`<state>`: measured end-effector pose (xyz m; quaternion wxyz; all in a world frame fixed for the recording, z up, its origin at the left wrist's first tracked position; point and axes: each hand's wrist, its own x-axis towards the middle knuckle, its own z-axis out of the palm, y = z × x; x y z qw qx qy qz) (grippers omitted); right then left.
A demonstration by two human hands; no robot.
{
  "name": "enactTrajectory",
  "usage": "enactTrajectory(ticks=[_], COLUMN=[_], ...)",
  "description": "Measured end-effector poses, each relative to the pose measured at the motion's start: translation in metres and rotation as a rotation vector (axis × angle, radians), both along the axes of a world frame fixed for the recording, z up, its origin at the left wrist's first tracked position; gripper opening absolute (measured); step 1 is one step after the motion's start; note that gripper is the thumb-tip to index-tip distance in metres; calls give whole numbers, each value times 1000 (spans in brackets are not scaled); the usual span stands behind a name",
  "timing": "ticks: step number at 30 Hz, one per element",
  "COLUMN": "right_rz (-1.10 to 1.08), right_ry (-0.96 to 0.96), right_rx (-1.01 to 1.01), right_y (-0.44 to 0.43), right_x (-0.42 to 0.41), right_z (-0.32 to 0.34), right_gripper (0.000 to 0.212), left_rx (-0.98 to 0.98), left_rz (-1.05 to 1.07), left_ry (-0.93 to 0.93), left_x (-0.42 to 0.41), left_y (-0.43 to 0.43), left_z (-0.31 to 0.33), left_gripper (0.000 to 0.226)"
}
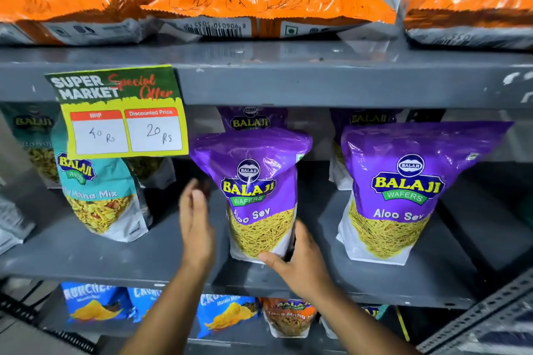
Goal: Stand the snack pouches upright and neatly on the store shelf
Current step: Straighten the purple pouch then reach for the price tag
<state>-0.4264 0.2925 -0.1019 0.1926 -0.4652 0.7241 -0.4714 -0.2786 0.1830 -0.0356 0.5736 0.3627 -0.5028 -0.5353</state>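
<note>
Landmark: the middle purple Aloo Sev pouch [256, 196], standing on the grey middle shelf [115, 256]; every place below is told from it.
Far left of it: a teal Mitha Mix pouch [101, 199] leans with its top tipped leftward, partly behind the yellow price card [124, 115] that hangs from the shelf edge above.
Left hand [196, 225]: just left of the pouch, palm turned toward its side, fingers spread and extended, holding nothing; whether the fingertips touch the film I cannot tell, since they blur against the dark gap.
Pouch itself: long axis close to vertical, top leaning slightly, base near the front lip of the shelf; a second purple pouch [251, 118] stands directly behind it.
Right hand [300, 262]: at the pouch's lower right corner, thumb across the front of the base and fingers wrapped round the right edge, gripping it.
Nearer hand: the right, already in contact at the base; the left stands beside the upper half.
Likely step: squaring the pouch, I judge, with the right hand pinning the bottom and the left ready to press the side.
Right of it: another Aloo Sev pouch [403, 190] stands well apart, upright, untouched, with one more behind.
</note>
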Motion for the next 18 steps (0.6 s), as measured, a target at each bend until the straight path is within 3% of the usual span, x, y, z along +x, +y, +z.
enactTrajectory(ticks=[3,7,10,12,14,16,18], right_rz=[10,13,28,32,36,41,-33], right_ry=[0,-1,0,-1,-2,-29,10], right_rx=[-6,-12,-12,-17,-12,-29,-109], right_y=[1,4,3,1,1,0,2], right_x=[-1,-1,-3,-3,-6,-8,-7], right_z=[-1,0,-1,-2,-4,-8,-11], right_gripper=[76,72,70,72,74,82,95], left_rx=[-193,-329,-276,-253,-242,-274,-278], left_rz=[68,22,60,80,28,-8,60], left_ry=[0,-250,-323,-289,-187,-131,-134], left_x=[2,4,8,7,5,5,18], left_y=[-13,-40,-67,-73,-45,-30,-23], left_z=[47,93,92,82,98,97,85], left_gripper=[29,15,72,77,59,22,18])
